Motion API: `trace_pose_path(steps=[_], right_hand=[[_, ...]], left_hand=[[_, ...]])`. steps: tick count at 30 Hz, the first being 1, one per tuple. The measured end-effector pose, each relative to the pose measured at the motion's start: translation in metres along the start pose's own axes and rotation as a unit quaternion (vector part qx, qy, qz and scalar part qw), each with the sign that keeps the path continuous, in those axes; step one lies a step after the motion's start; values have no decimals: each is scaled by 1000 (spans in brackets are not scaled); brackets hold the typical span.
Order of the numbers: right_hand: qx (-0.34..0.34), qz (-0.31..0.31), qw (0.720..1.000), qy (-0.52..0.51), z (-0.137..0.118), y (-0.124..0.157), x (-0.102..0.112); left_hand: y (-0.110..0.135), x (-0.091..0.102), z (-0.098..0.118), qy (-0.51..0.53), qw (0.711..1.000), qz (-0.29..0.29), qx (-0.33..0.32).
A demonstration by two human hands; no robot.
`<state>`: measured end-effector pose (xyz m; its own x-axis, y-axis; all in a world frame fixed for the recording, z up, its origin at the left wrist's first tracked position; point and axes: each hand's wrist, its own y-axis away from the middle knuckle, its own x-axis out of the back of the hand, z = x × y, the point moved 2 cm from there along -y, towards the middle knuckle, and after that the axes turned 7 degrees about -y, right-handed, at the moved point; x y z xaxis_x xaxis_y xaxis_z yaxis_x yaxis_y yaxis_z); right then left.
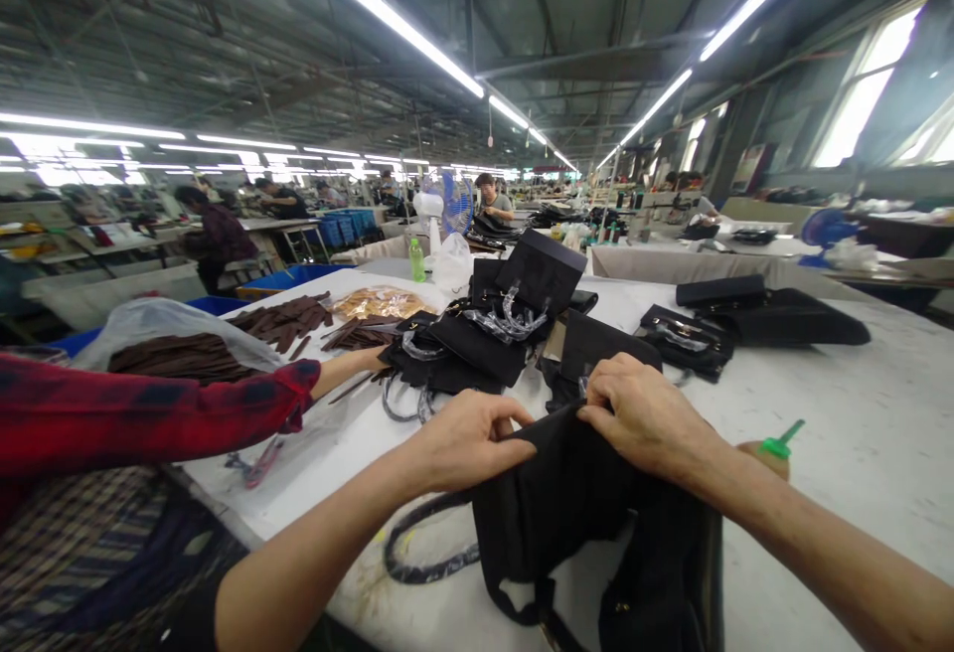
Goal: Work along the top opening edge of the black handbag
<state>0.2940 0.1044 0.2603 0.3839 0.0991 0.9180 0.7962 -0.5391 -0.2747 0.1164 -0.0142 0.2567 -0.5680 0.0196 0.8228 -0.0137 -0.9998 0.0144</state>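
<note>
A black handbag (552,503) with a plastic-wrapped handle (428,568) is at the front of the white table. My left hand (473,438) pinches its upper edge on the left, thumb on the near side. Further right along the same edge, my right hand (645,408) grips the fabric with its fingers curled. Dark straps and small metal fittings hang from the lower part of the bag. Beyond my hands lies a pile of black bags (484,334) with wrapped handles. What the far fingertips touch is partly hidden.
At my left, a co-worker's arm in a red plaid sleeve (149,408) reaches to the pile. Brown strips (283,319) lie behind it. A glue bottle with a green nozzle (779,448) stands right of my right hand. More black bags (775,314) are at the right.
</note>
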Motion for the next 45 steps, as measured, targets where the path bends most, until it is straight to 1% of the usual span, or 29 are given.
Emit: trace_pose_path(steps=[1,2,3,5,7,9,12,15,19,21,24,27,31,33,36,38,40,43,45], right_hand=[[1,1,1000,4,-1,0,-1],[0,3,1000,7,-1,-1,-2],[0,5,1000,9,-1,-1,-2],[1,9,1000,10,1,-1,-2],[7,9,1000,5,5,2,0],[12,8,1000,-1,12,7,4],[7,10,1000,-11,22,12,9],[-3,14,1000,-27,30,11,7],[-20,29,999,-34,32,3,3],[-28,36,999,-29,30,1,2],[-39,42,998,-17,30,0,1],[-49,44,998,-9,31,1,1],[-61,46,997,-1,29,2,1],[-65,47,997,5,26,2,2],[-72,53,996,11,23,0,2],[-74,58,996,11,23,-1,2],[-69,60,996,3,23,-1,3],[-36,58,997,-26,23,4,6],[1,56,997,-53,22,8,8]], left_hand=[[-9,5,7,-71,997,-29,-28],[-18,9,14,-139,987,-43,-61],[-27,10,20,-200,974,-46,-91],[-42,7,29,-293,947,-31,-132],[-49,0,32,-348,927,-12,-140],[-48,-6,31,-369,921,-3,-126],[-38,-6,25,-353,931,-5,-96],[-31,-3,19,-298,951,-10,-84],[-31,-3,12,-176,982,7,-69],[-32,-4,11,-96,993,0,-66],[-34,-5,12,-1,998,-18,-59],[-35,-5,11,40,998,-29,-47],[-42,-10,5,82,994,-58,-38],[-49,-14,3,93,993,-54,-43],[-65,-20,7,96,994,-19,-55],[-75,-24,13,77,996,2,-50],[-80,-24,20,31,998,19,-45],[-74,-16,26,-38,996,59,-50],[-64,-9,26,-60,994,85,-32]])
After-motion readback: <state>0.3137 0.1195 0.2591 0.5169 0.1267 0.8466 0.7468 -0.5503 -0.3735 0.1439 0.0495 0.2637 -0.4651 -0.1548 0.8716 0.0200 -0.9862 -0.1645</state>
